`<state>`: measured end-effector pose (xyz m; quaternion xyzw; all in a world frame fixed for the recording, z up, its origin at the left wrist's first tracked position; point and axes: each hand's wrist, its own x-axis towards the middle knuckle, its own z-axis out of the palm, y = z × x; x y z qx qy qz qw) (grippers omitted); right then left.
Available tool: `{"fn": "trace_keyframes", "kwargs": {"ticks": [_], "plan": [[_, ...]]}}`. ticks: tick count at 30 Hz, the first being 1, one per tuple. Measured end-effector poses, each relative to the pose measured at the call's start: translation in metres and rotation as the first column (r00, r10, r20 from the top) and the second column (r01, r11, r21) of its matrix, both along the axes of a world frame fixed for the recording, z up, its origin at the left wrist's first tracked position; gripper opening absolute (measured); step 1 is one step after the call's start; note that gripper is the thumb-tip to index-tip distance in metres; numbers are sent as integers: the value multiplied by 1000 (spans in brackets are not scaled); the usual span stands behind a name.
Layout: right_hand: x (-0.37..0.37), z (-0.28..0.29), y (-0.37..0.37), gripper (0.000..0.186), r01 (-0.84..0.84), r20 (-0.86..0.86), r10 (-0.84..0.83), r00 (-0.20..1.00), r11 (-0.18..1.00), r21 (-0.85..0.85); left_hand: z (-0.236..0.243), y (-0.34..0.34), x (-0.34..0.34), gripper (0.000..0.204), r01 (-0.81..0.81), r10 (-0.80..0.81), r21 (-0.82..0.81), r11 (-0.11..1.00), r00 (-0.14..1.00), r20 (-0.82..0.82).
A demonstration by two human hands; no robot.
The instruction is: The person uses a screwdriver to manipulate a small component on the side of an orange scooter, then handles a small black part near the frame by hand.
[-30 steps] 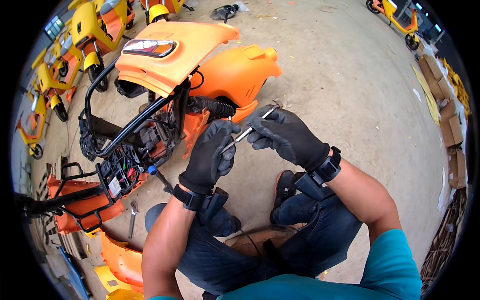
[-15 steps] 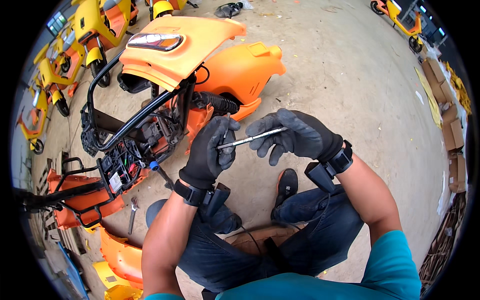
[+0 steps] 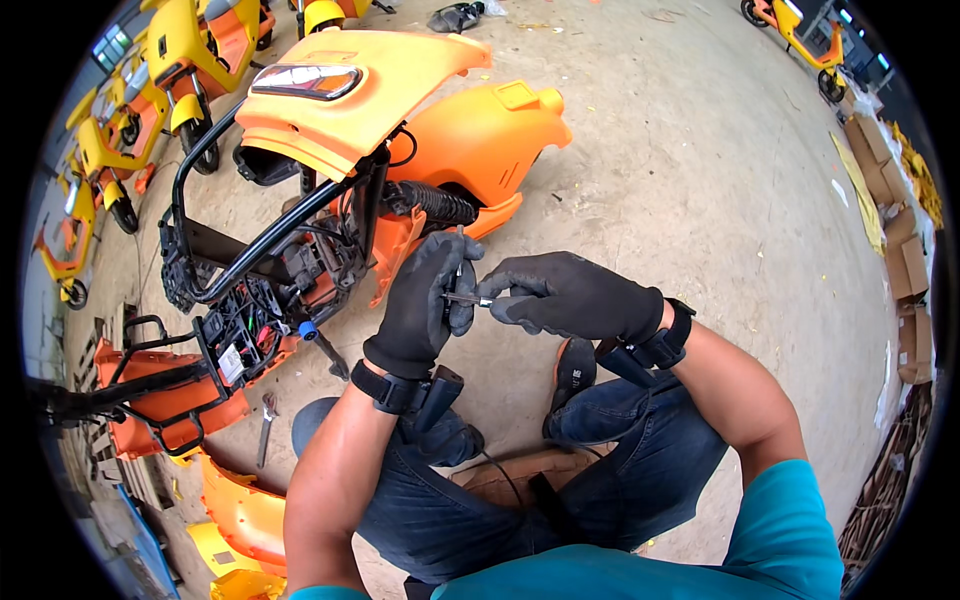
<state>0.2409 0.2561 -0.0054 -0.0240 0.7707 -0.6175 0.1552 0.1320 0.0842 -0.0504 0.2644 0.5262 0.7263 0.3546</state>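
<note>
Both of my hands wear black gloves and meet in front of the partly stripped orange scooter (image 3: pixel 300 230). My right hand (image 3: pixel 575 295) is closed, pinching a slim silver metal rod (image 3: pixel 484 301) at its fingertips; most of the rod is hidden by the fingers. The rod's thin end reaches the fingers of my left hand (image 3: pixel 415 295), which is closed too. A second thin metal piece (image 3: pixel 460 262) stands up between my left thumb and fingers; its kind is too small to make out.
An adjustable wrench (image 3: pixel 265 430) lies on the concrete floor at the left. Orange and yellow body panels (image 3: pixel 240 510) lie nearer me. Yellow scooters (image 3: pixel 190 60) stand in rows at the far left. Cardboard boxes (image 3: pixel 905 260) line the right side.
My right hand has turned over and closed its fingers around the rod, covering most of it. It has moved slightly down and left; my left hand has barely moved.
</note>
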Motion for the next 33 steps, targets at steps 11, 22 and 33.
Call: {"fn": "trace_keyframes", "kwargs": {"ticks": [11, 22, 33], "plan": [[-2, -13, 19, 31, 225, 15, -225, 974, 967, -123, 2, 2, 3, 29, 12, -12, 3, 1000, 950, 312], [-6, -16, 10, 29, 225, -441, -103, 892, 945, 236, 0, 0, 6, 30, 257, -213, -151, 954, 942, 258], [-3, -29, 26, 27, 203, -451, -21, 892, 910, 361, 0, 6, 8, 32, 253, -242, -2, 967, 926, 291]]}}
